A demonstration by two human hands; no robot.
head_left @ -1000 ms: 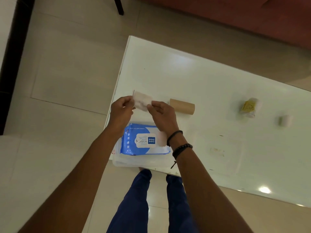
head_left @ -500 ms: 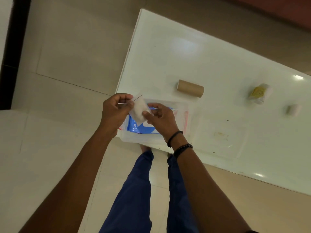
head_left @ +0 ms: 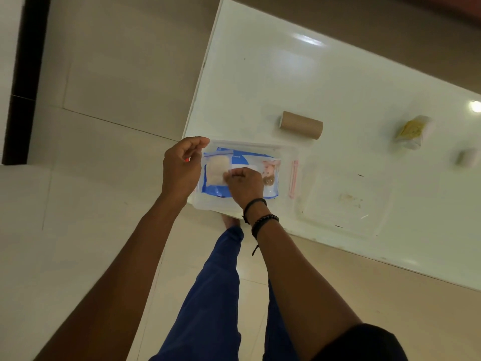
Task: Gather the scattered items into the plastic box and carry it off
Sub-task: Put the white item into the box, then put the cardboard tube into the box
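Below us, our right hand (head_left: 243, 182) pinches the edge of a small clear pouch (head_left: 217, 170) holding a pale pad, which lies on the blue wipes pack (head_left: 239, 178) inside the plastic box (head_left: 286, 155) at the corner of the white table (head_left: 338, 82). Our left hand (head_left: 182, 168) hovers curled at the box's left edge, though we cannot tell whether it grips anything. Further along the table lie a cardboard tube (head_left: 301, 125), a yellow-and-white bundle (head_left: 412, 131) and a small white roll (head_left: 467, 158), all outside the box.

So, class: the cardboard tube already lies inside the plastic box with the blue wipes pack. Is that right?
No. The head view shows the cardboard tube lying on the white table, outside the plastic box. Only the blue wipes pack is inside.
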